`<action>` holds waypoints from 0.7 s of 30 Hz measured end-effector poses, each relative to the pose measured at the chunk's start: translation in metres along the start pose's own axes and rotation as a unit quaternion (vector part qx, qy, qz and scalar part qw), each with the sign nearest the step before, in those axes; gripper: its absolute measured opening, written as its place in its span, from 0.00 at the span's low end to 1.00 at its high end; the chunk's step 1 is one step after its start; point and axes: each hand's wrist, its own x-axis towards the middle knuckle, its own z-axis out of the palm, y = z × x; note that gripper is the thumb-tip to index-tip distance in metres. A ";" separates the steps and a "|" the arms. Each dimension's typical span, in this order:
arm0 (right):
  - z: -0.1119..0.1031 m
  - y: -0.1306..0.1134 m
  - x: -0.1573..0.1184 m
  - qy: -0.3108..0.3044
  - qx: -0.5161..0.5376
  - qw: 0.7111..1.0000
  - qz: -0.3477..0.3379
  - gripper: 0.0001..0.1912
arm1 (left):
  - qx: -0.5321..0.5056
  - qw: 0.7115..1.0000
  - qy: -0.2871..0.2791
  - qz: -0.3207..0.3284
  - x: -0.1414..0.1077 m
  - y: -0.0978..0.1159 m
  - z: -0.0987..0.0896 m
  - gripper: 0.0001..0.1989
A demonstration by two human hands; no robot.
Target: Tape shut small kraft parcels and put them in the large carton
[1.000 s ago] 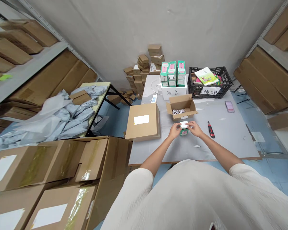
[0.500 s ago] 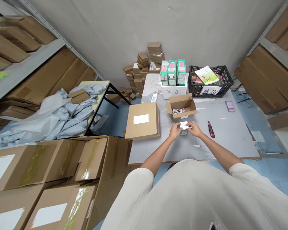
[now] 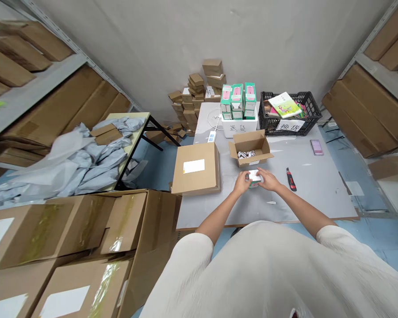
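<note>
Between my two hands is a small green and white box [image 3: 254, 177], near the front of the grey table [image 3: 239, 207]. My left hand [image 3: 242, 182] grips its left side, and my right hand [image 3: 268, 180] grips its right side. Just beyond it stands an open cardboard box [image 3: 251, 148] with its flaps spread and crumpled, dark-patterned paper [image 3: 246, 154] inside. To the right of my right hand lies a red and black utility knife [image 3: 291, 179]. A closed cardboard box [image 3: 196, 168] with a white label sits left of my left hand.
At the table's back are a white bin [image 3: 239, 127] of green and pink boxes and a black crate [image 3: 290, 126] with booklets. A power strip [image 3: 211, 135] lies near the bin. Large cartons [image 3: 119, 221] stand at left. Shelves with boxes flank both sides.
My fingers have shifted slightly on the small box, and more of its white top shows. The view has moved a little; everything else stays in place.
</note>
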 end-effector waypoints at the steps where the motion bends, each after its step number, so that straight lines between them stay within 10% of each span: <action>1: -0.001 -0.002 0.000 -0.008 -0.016 1.000 -0.006 0.19 | -0.002 1.000 -0.001 0.001 0.000 -0.001 0.000 0.17; 21: -0.073 -0.030 0.032 0.030 0.143 0.986 0.077 0.21 | -0.166 0.974 -0.157 0.008 0.001 0.010 -0.033 0.49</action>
